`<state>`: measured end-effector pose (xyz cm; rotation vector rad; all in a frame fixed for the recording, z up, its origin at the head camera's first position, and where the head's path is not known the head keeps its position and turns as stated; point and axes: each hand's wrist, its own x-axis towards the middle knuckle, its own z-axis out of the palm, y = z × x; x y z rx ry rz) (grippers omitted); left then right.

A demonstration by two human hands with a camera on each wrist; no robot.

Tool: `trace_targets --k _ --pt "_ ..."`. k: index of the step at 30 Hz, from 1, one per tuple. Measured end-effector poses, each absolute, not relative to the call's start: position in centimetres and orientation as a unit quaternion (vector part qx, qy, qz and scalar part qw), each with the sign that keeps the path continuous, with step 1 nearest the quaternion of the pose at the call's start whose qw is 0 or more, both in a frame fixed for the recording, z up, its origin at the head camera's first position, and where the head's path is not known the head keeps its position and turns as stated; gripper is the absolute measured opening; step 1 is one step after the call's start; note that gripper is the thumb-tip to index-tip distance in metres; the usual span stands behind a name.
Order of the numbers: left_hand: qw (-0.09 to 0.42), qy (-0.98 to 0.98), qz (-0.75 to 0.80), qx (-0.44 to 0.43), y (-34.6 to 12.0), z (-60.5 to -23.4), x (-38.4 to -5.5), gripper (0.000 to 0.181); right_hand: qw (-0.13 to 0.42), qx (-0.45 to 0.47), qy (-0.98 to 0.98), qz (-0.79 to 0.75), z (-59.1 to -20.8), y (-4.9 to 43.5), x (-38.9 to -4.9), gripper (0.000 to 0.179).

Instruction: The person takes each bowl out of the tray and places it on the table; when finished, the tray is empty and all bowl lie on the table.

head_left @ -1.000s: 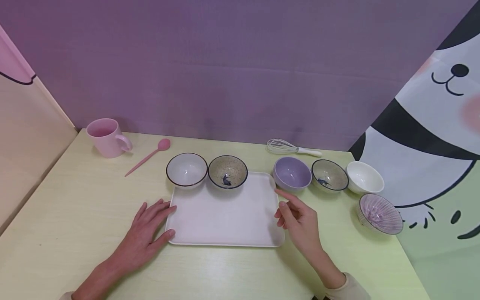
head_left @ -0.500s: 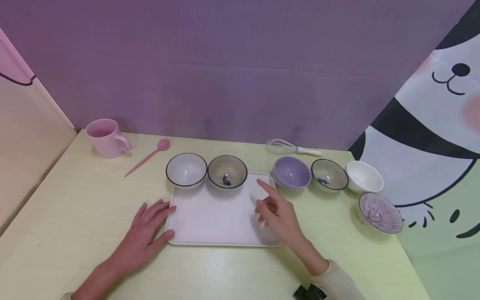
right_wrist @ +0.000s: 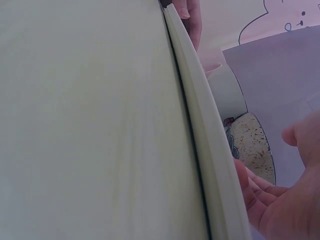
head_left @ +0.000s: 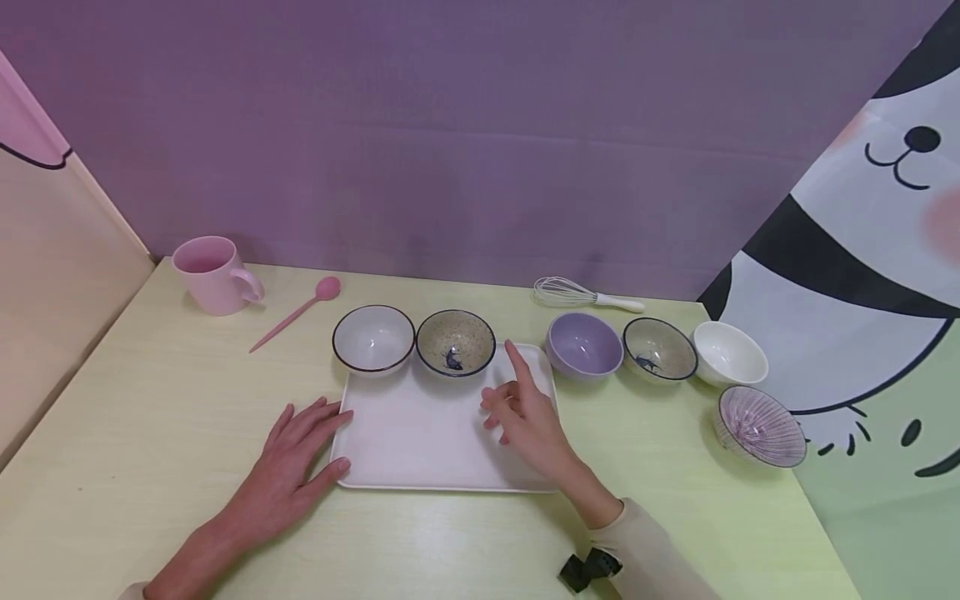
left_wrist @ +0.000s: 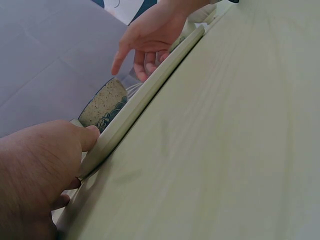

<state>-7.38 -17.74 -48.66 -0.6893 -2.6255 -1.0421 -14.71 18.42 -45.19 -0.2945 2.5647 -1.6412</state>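
Note:
A white rectangular tray (head_left: 420, 442) lies on the table. My left hand (head_left: 288, 468) rests at its left edge, thumb and index fingertips on the rim. Over the tray's right part hovers my right hand (head_left: 531, 421), holding nothing, index finger stretched toward the back and the other fingers loosely bent. At the tray's back edge, side by side, stand a white bowl with a dark rim (head_left: 373, 340) and a speckled beige bowl (head_left: 468, 337) with a blue figure inside. The right index fingertip is just right of the speckled bowl. In the left wrist view the left thumb (left_wrist: 90, 136) lies against the tray's rim.
Right of the tray are a purple bowl (head_left: 585, 346), a second beige bowl (head_left: 660, 346), a white bowl (head_left: 729, 354) and a purple-striped bowl (head_left: 761, 427). Behind them lies a whisk (head_left: 588, 295). A pink mug (head_left: 210, 279) and pink spoon (head_left: 300, 312) are at back left.
My right hand has moved left from the tray's right edge to over the tray, its index finger now pointing more toward the back. The left hand, tray and bowls have not moved.

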Motion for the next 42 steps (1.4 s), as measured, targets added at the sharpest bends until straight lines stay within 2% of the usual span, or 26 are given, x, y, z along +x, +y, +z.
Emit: trace_targets --k 6,29,42 --pt "0.119 -0.897 -0.353 -0.238 -17.8 -48.7 -7.5 0.058 0.048 -0.070 0.839 -0.538 -43.7 17.0 -14.9 0.081" --pt "0.113 -0.897 -0.355 -0.236 -17.7 -48.6 -7.4 0.058 0.062 -0.022 0.796 -0.602 -44.6 15.0 -17.4 0.078" --pt "0.109 -0.898 -0.355 -0.234 -17.7 -48.6 -7.4 0.058 0.038 0.003 0.769 -0.639 -45.0 14.7 -17.9 0.077"
